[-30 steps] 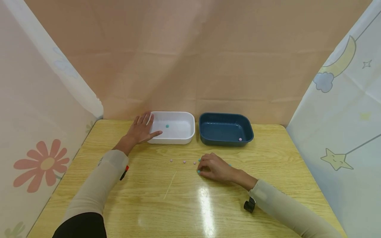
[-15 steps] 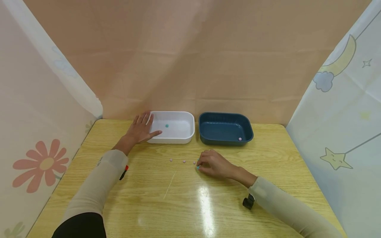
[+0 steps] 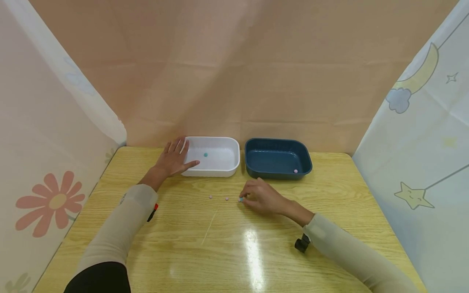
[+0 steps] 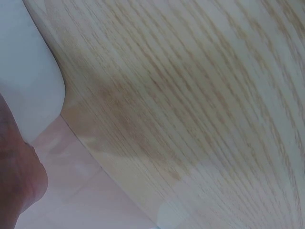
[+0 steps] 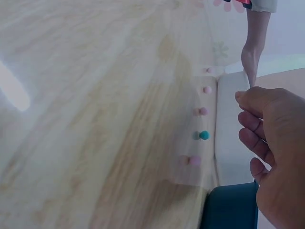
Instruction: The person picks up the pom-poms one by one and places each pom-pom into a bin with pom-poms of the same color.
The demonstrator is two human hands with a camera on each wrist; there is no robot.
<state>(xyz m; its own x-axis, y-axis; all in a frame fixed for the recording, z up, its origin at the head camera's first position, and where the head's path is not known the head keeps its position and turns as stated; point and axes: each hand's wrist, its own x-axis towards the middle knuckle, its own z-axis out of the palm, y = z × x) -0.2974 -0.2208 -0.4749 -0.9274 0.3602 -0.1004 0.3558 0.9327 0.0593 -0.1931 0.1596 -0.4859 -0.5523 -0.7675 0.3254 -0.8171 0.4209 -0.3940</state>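
Right hand pinching a teal bead mid-worktop, left hand parked on the white tray

So the right hand [image 3: 264, 198] is just below the centre of the head view, thumb and fingertips pinched on a little teal bead [image 3: 242, 199]. There's a pink bead [image 3: 239, 200] right by those fingertips, but I can't tell if the two touch. Two more pinks, the near pink [image 3: 226, 199] and the far pink [image 3: 210, 197], trail off toward frame left in a loose row.

The left hand [image 3: 172, 162] is left of centre, fingers spread out straight over the left end of the white tray [image 3: 210, 173], thumb lying over the front rim. A teal ball [image 3: 205, 155] sits inside that tray. Just right of it is the navy tray [image 3: 272, 176], with a pink ball [image 3: 295, 171] near its front right corner.

The right wrist view shows the row running down right of centre: three pinks, then a teal piece [image 5: 204, 135], then a lower pink [image 5: 194, 160], all on the worktop [image 5: 95, 119]. The pinched bead is hidden from that angle. The left wrist view only gets a bit of hand at lower left, against the white tray.

Flower print [image 3: 51, 203] on the left wall, smiling star [image 3: 414, 196] on the right one.
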